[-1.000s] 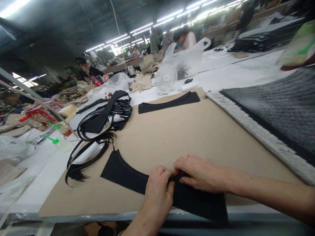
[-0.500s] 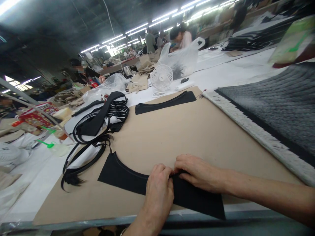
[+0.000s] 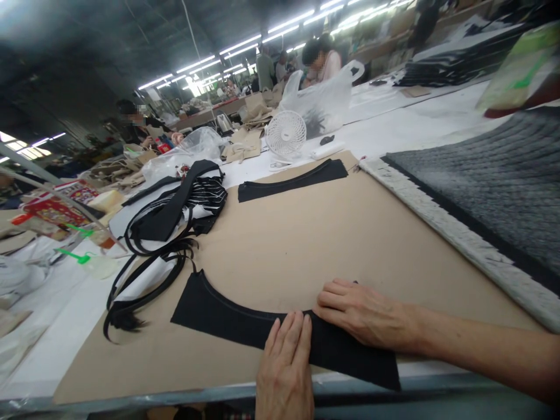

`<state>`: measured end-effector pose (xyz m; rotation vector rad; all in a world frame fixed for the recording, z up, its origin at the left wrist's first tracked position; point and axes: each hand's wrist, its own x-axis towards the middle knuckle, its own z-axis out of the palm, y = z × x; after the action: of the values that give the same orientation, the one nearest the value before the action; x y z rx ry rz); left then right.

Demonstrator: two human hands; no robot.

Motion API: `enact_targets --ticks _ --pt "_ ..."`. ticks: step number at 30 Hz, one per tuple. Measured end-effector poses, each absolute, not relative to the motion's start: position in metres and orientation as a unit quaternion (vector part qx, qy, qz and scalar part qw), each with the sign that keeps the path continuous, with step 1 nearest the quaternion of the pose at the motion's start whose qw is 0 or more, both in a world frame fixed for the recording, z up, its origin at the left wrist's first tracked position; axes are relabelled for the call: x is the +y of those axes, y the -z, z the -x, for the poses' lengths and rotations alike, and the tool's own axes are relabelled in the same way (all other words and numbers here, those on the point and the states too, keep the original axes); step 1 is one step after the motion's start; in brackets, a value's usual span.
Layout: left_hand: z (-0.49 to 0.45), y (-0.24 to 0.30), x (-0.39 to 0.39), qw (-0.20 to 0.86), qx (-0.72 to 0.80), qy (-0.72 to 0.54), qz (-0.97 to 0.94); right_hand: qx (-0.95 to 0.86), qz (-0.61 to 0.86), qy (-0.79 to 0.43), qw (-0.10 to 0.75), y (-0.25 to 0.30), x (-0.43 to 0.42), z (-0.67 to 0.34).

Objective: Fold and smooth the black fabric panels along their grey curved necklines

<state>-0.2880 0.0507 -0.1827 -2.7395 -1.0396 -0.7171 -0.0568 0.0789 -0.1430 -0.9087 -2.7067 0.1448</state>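
Note:
A curved black fabric piece lies on a tan cardboard sheet near the table's front edge. My left hand rests flat on its middle, fingers stretched out and together. My right hand lies on the fabric just to the right, fingers extended flat along its upper edge. Neither hand grips anything. A second curved black piece lies at the far end of the cardboard.
A heap of black straps and striped fabric sits left of the cardboard. A small white fan and a plastic bag stand behind. Grey quilted material lies to the right. Other people work at far tables.
Both hands have gone from pinching the fabric's upper edge to lying flat on it. The left hand slid back toward me; the fabric now lies smooth.

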Motion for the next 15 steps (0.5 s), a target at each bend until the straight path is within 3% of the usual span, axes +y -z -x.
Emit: enact_targets --ticks 8,15 --pt "0.269 0.161 0.056 0.026 -0.395 0.247 0.884 -0.948 0.299 0.001 0.111 0.14 0.075 0.059" --pt "0.263 0.178 0.05 0.099 -0.38 0.275 0.878 -0.942 0.317 -0.026 0.108 0.136 0.077 0.055"
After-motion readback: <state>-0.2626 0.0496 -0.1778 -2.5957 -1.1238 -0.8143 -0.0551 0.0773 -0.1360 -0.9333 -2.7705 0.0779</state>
